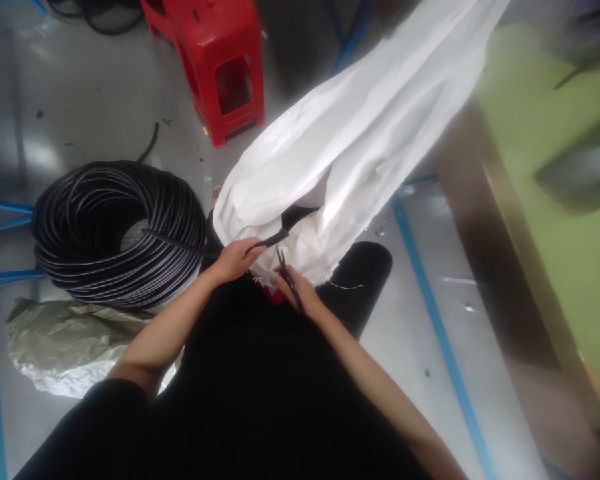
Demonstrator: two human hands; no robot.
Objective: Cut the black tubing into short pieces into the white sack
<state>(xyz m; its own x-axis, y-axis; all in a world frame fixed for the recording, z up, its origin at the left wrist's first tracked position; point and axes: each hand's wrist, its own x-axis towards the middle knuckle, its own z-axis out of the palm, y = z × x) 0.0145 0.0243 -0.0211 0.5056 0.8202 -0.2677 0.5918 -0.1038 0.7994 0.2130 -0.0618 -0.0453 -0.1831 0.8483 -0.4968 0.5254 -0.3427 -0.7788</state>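
My left hand [237,259] is closed around a black cable [275,238], near its cut end, which points right. The cable runs back left to a large coil of black cable [115,233] on the floor. In my right hand [300,288] are dark scissors [284,267], their narrow blades pointing up and slightly apart. The blade tips are just below the cable end, not visibly touching it. Beneath and beyond both hands, a long white woven sack [350,147] lies across my lap and stretches to the upper right.
A red plastic stool [220,47] stands ahead on the grey floor. Crumpled silvery-olive wrapping [70,340] lies below the coil. At right is a green-topped table [545,133] with a brown edge. Blue tape [435,320] marks the floor, where small dark scraps lie.
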